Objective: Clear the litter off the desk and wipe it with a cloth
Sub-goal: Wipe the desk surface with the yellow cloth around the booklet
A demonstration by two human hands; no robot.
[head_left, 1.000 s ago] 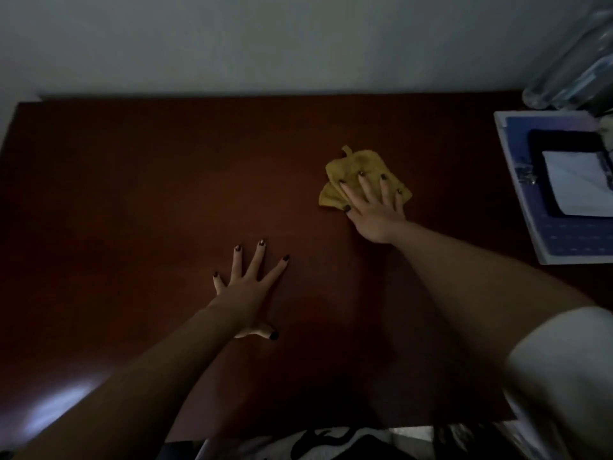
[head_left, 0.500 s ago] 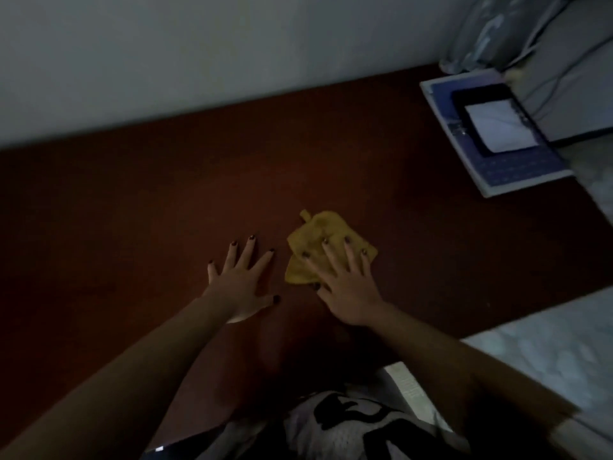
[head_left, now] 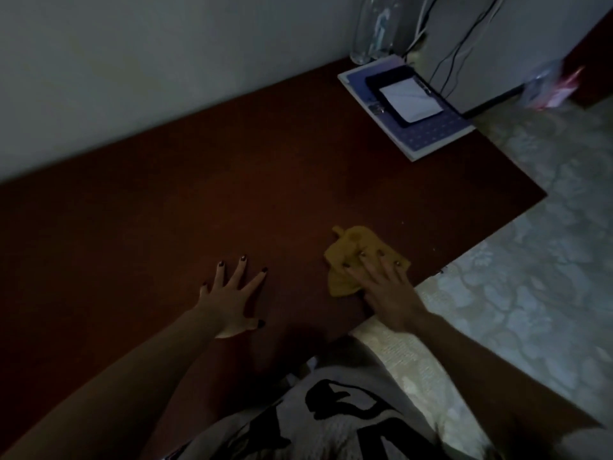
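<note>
A crumpled yellow cloth (head_left: pixel 351 257) lies on the dark red-brown desk (head_left: pixel 232 180), close to the desk's near right edge. My right hand (head_left: pixel 386 290) presses flat on the cloth's near side, fingers straight and spread over it. My left hand (head_left: pixel 234 293) rests flat on the bare desk to the left of the cloth, fingers splayed, holding nothing. A gap of bare desk separates the two hands.
At the far right corner a blue book (head_left: pixel 428 127) carries a black tablet (head_left: pixel 409 94) with a white sheet. A clear bottle (head_left: pixel 374 28) stands behind it by the wall. Cables (head_left: pixel 454 38) hang down there. A pale patterned bedspread (head_left: pixel 530 260) borders the desk's right edge.
My right hand has slid the cloth back toward me and then rightward to the desk's near right edge. The view has swung right. My left hand has stayed flat on the desk.
</note>
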